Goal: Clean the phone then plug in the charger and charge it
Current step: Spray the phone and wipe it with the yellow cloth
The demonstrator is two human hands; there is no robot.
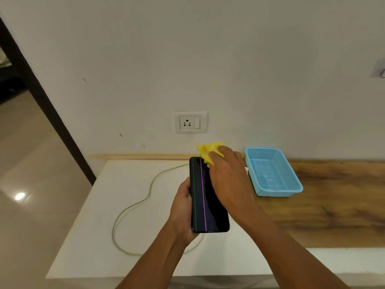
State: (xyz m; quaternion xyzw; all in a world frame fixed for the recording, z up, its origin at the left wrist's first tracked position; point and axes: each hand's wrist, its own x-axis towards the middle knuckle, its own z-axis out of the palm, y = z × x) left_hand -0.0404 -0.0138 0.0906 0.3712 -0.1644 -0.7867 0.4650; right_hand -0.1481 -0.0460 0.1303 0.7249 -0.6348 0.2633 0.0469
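A black phone point(203, 203) with a green and a pink vertical line on its screen is held above the white table. My left hand point(182, 207) grips its left edge and underside. My right hand point(228, 180) presses a crumpled yellow cloth point(208, 152) against the phone's top right corner. A pale charger cable point(133, 207) lies looped on the table under my hands; its plug is hidden behind my right hand. A white wall socket point(190, 122) with a switch sits on the wall just above the table.
A light blue plastic basket point(270, 172) stands on the wooden counter point(333, 205) to the right. The white table point(93, 236) ends at the left above a tiled floor. A dark door frame point(45, 105) runs down the left wall.
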